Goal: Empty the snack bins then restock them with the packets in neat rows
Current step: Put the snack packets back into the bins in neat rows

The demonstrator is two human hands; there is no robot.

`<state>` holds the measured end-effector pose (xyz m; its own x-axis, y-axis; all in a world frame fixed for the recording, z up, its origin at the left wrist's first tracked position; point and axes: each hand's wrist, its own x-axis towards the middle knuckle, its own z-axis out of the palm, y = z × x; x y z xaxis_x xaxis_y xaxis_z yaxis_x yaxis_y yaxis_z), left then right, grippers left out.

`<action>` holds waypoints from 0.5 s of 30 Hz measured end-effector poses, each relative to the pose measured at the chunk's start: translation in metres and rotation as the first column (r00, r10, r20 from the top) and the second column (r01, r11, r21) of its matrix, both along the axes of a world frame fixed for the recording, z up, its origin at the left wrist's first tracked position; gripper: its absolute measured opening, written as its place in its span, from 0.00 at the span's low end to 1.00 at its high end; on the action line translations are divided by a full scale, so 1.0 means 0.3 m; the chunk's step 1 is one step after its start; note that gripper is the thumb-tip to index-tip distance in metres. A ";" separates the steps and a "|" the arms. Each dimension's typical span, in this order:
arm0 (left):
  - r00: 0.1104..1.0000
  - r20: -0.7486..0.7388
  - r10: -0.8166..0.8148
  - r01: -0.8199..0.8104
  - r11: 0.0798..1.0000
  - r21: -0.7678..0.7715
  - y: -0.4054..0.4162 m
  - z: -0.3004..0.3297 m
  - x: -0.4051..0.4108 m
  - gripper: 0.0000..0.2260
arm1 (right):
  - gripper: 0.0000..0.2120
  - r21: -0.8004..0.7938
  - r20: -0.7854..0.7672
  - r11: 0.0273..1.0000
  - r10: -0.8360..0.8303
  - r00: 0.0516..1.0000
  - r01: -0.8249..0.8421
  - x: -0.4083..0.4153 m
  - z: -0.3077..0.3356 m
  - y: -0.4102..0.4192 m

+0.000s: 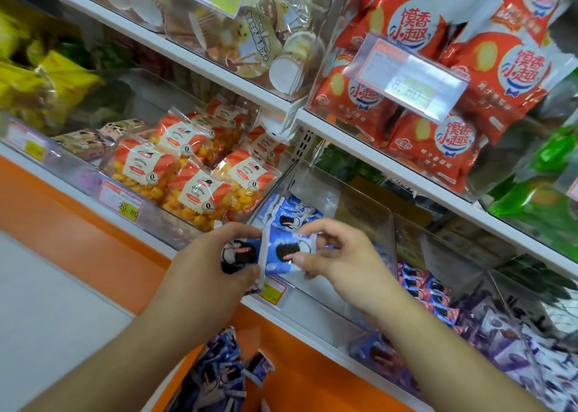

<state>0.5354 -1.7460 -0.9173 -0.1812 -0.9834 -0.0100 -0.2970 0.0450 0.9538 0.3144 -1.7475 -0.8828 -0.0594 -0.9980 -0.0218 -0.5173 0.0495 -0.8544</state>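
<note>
Packets [283, 250] pinched by curled fingers of left hand [215, 261] and right hand [337, 255], above clear bin [359, 211].

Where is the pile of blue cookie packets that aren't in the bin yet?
The pile of blue packets sits at the bottom of the head view, below the left hand, beside the orange shelf base.

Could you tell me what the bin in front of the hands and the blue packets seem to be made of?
Bin: apparently clear rigid plastic, glossy; shelf contents show through its walls, which catch glare.
Blue packets: probably thin printed plastic film, slightly shiny, with crimped ends; the left hand and right hand each pinch one.
</note>
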 end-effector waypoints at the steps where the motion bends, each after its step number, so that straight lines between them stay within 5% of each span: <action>1: 1.000 0.012 0.011 -0.011 1.000 -0.004 -0.003 -0.004 0.003 0.18 | 0.12 -0.005 0.009 0.998 -0.070 0.998 0.070 -0.006 -0.011 -0.030; 6: 0.999 0.040 0.014 -0.014 1.000 -0.002 -0.010 -0.004 0.002 0.18 | 0.10 -0.099 -0.327 0.961 -0.276 0.904 0.258 -0.046 -0.144 -0.238; 15: 0.997 0.056 -0.045 0.044 0.999 0.016 -0.023 -0.019 0.006 0.17 | 0.07 -0.182 -0.674 0.967 -0.253 0.694 0.176 -0.059 -0.313 -0.398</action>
<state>0.5374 -1.7529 -0.9231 -0.2239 -0.9740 -0.0357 -0.3484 0.0458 0.9362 0.2968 -1.8670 -0.9766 -0.2321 -0.9506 0.2064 -0.9468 0.1721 -0.2720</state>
